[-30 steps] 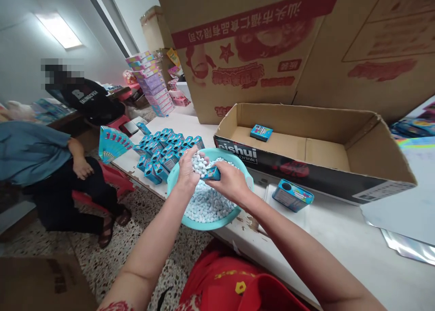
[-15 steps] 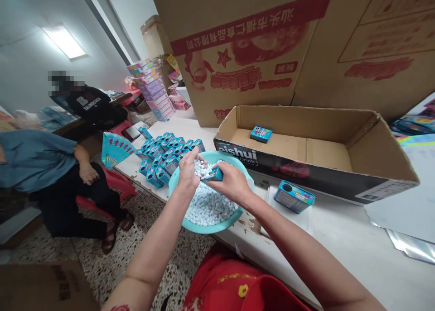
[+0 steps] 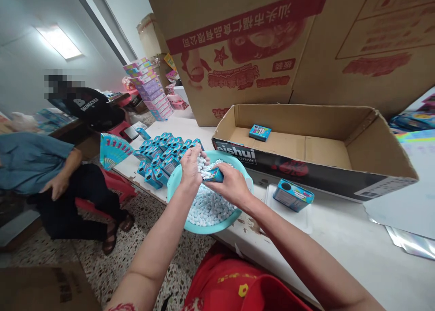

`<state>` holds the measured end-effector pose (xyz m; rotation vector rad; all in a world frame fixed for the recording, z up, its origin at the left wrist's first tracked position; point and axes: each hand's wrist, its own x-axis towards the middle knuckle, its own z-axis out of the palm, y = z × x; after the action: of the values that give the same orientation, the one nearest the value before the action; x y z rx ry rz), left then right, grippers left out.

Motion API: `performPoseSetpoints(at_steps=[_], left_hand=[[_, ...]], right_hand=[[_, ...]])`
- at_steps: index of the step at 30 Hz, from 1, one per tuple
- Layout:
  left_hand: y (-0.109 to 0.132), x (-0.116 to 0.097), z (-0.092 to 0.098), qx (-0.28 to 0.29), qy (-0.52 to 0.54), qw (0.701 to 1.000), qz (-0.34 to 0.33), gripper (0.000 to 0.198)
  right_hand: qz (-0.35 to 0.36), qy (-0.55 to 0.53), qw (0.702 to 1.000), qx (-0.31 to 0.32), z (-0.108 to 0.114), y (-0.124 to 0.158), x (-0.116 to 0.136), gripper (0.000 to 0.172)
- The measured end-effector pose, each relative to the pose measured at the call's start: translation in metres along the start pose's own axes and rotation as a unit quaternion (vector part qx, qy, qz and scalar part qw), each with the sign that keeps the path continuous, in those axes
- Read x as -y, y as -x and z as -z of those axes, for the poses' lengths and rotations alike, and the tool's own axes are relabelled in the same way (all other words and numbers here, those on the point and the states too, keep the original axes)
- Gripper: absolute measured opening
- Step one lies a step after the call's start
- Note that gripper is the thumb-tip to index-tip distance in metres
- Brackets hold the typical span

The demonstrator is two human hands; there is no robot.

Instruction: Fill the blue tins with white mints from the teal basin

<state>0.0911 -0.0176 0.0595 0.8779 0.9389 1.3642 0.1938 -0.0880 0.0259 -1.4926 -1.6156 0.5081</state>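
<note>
A turquoise basin (image 3: 210, 229) full of small white candies (image 3: 209, 207) stands at the table's edge. Above it my left hand (image 3: 192, 166) is cupped round a heap of the white candies. My right hand (image 3: 233, 184) grips a small blue box (image 3: 215, 175), tilted with its end against the candies in my left palm. To the left of the basin several blue boxes (image 3: 166, 152) stand close together, with round dark holes in their tops. Another blue box (image 3: 292, 195) rests on a white tray (image 3: 306, 222) to the right.
Behind the basin is an open carton (image 3: 306, 170) with one blue box (image 3: 260, 132) inside. A tall cardboard box (image 3: 244, 57) rises behind that. Stacked pink and purple boxes (image 3: 151, 89) stand at the back left. Two people sit at the left.
My left hand has tipped slightly towards the blue box, and its candies lie nearer the box's end. The seated person's hand at the left has moved left across the lap.
</note>
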Motion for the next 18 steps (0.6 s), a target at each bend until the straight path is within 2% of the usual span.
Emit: performPoseSetpoints(at_steps=[3,18], left_hand=[[-0.0009,0.0026,0.0004,-0.001,0.002,1.000,-0.005,0.043],[0.0013,0.0021,0.0010,0.008,-0.032,0.999,-0.012,0.041]], right_hand=[[-0.004,0.007,1.000,-0.019,0.0002,-0.0008,-0.0004,0.031],[-0.001,-0.031,0.999,-0.011,-0.0002,-0.0028,-0.0073,0.028]])
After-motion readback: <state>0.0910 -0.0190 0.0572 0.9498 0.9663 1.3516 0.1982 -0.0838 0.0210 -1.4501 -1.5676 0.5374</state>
